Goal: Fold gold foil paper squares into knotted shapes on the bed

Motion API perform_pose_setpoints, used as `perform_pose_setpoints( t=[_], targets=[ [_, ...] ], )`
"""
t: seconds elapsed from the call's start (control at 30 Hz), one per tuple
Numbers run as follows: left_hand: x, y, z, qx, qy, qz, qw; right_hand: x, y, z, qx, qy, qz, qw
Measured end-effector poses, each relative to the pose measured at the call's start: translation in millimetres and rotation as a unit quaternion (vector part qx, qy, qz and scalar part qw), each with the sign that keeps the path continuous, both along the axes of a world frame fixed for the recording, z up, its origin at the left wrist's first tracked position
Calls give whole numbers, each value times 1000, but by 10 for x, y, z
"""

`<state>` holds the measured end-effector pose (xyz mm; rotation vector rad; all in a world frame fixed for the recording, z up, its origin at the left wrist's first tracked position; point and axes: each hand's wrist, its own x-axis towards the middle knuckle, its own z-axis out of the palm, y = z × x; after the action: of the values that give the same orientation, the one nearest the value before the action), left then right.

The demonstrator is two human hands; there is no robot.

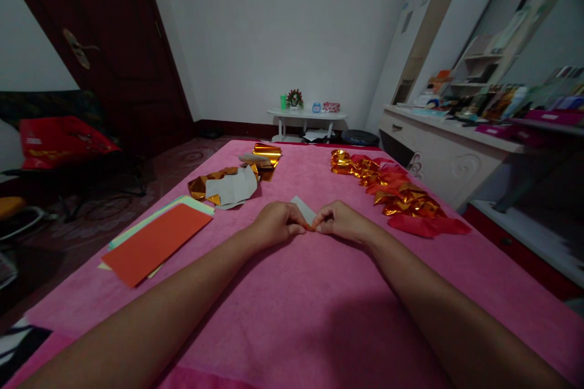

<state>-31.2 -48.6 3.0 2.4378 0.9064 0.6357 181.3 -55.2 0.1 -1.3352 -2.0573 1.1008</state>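
Between my two hands, at the middle of the pink-covered table (292,304), is a small piece of paper (304,209) with a whitish face and an orange-gold lower edge. My left hand (280,223) pinches its left side with thumb and fingers. From the right, my right hand (338,220) pinches the same edge, the fingertips of both hands nearly meeting. Both hands rest low, close to the cloth. My fingers cover much of the paper, so its full shape is hidden.
Orange and pale paper sheets (157,243) lie at left. Behind them are white-backed gold foil scraps (232,185) and a gold foil roll (267,154). Crumpled gold and red foil pieces (392,191) line the right side. Beyond stand a small white table (308,114) and a cluttered dresser (456,152).
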Motion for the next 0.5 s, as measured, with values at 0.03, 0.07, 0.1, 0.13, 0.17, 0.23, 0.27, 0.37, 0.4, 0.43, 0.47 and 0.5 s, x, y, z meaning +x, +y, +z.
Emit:
perform_pose_setpoints(
  t=[0.03,0.07,0.1,0.13,0.17,0.23,0.27,0.37,0.4,0.43,0.47,0.5],
  targets=[
    [-10,23,-20,-30,-27,-1,999,-3,4,-11,8,-13,-5,1000],
    [-17,42,-37,-58,-50,-2,997,-9,5,-17,15,-27,-12,999],
    [-21,56,-51,-80,-68,-4,995,-16,4,-19,22,-42,-20,999],
    [-23,65,-63,-95,-79,-4,992,-24,1,-17,26,-58,-29,998],
    [-21,69,-72,-104,-84,-3,991,-33,-2,-11,30,-73,-37,996],
    [-13,66,-86,-104,-86,3,991,-49,-6,3,33,-99,-45,994],
    [-8,61,-92,-98,-86,7,991,-54,-7,8,34,-107,-46,993],
    [6,50,-110,-77,-81,24,994,-58,-2,10,36,-112,-41,992],
    [9,48,-117,-71,-77,30,994,-57,-1,9,34,-109,-40,993],
    [12,48,-123,-65,-75,36,994,-56,-2,11,31,-105,-39,993],
    [15,48,-127,-60,-72,43,995,-56,-6,16,28,-100,-37,994],
    [17,49,-130,-55,-69,51,995,-57,-12,25,23,-96,-35,994]
  ],
)
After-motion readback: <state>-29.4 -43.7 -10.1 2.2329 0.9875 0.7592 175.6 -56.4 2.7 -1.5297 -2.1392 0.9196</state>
